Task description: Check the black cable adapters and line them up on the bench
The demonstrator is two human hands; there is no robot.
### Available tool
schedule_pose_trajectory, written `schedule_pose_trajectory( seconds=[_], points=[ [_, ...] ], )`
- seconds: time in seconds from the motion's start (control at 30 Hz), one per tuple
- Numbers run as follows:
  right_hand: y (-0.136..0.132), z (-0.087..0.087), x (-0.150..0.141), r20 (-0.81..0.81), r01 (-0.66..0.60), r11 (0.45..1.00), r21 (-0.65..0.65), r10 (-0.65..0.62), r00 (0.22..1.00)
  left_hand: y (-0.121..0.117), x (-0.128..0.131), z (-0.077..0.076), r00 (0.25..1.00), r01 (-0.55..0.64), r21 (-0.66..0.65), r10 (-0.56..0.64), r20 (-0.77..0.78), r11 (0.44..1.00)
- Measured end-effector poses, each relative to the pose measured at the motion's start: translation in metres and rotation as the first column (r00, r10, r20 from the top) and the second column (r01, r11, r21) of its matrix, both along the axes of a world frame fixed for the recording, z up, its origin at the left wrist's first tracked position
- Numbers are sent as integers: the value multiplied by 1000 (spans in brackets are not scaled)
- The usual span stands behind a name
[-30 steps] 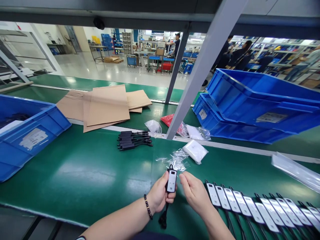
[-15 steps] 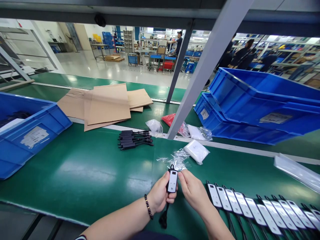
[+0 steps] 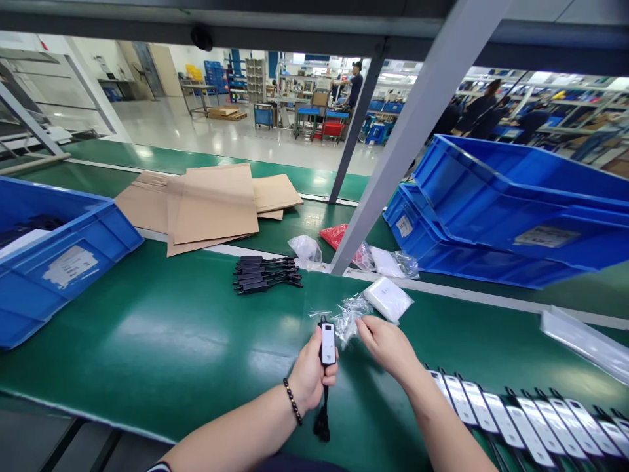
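My left hand (image 3: 310, 375) grips a small black controller with a white face (image 3: 327, 341), held upright, its short cable hanging below to a black plug (image 3: 322, 426). My right hand (image 3: 387, 345) is just right of it, fingers pinched at a crumpled pile of clear plastic film (image 3: 350, 313) on the green belt (image 3: 171, 334). A row of several identical white-faced controllers (image 3: 511, 423) lies at the lower right beside my right forearm.
A bundle of black controllers (image 3: 263, 274) lies mid-belt, a white packet (image 3: 388, 298) beyond the film. Blue bins stand at left (image 3: 54, 262) and stacked at right (image 3: 496, 216). Flat cardboard (image 3: 211, 203), small bags (image 3: 304, 250), a slanted grey post (image 3: 393, 164), a clear tray (image 3: 584, 341). People work far behind.
My left hand has shifted the controller slightly left and turned it. My right hand left the controller and moved forward to the clear plastic film.
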State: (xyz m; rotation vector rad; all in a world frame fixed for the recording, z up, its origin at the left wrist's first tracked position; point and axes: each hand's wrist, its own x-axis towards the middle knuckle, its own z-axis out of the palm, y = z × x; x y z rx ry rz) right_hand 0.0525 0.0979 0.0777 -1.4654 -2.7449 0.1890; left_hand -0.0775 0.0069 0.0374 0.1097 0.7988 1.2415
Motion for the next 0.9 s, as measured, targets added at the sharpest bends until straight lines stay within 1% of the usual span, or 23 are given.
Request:
schedule_pose_trajectory(
  seconds=[0.07,0.13,0.17,0.23,0.27,0.33,0.4,0.47,0.53,0.57,0.63,0.7,0.83,0.9],
  points=[
    [20,-12,-7,117,48,998,45,-53,992,2,-1,-2,999,-34,-8,34,4,999],
    [33,-22,-12,141,77,995,61,-85,986,3,-2,-3,999,-48,2,48,4,999],
    [36,-23,-12,147,92,993,73,-102,984,3,-3,-3,998,-56,12,56,2,998],
    [35,-20,-9,147,126,987,104,-141,979,3,-3,-2,997,-73,44,74,-3,996],
    [31,-16,-6,117,151,981,123,-165,979,2,-3,-2,996,-84,63,85,-4,994],
    [16,-5,3,-13,222,965,142,-222,975,2,-2,-1,994,-106,100,106,2,989],
    [-6,4,11,-178,270,957,104,-249,952,0,-1,0,994,-110,128,108,26,986],
    [-27,6,17,-282,246,968,42,-225,933,-3,2,1,995,-94,151,87,53,984],
    [-41,1,19,-320,215,977,4,-203,925,-6,4,2,996,-75,174,64,65,982],
    [-43,-2,19,-324,225,974,-2,-213,922,-7,6,2,996,-69,184,59,63,981],
    [-37,-8,16,-298,265,964,-14,-257,919,-8,9,2,997,-66,189,58,49,980],
    [-22,-12,8,-259,275,961,-29,-273,927,-8,10,1,998,-64,177,59,36,982],
    [14,-17,-15,-199,222,972,-81,-234,952,-5,8,2,997,-75,147,69,43,986],
    [22,-16,-22,-173,203,973,-113,-220,960,-3,5,4,995,-85,144,78,55,986]
  ],
)
